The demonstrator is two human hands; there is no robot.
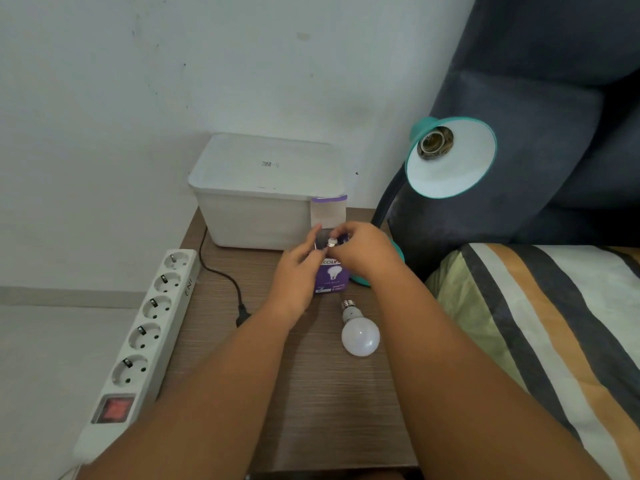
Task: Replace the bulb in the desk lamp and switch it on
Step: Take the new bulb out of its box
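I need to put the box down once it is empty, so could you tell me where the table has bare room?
Free: the near table between power strip and bed, below the loose bulb. Crowded: the back, with white bin, box, lamp, cable.

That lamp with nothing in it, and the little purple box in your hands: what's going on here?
A person is changing the lamp's bulb. The left hand steadies the purple box on the bedside table, while the right hand pinches the metal base of a new bulb at the open top. Another bulb lies loose on the table in front of the box. The teal lamp has an empty socket, and its plug lies on the table, not in the power strip.
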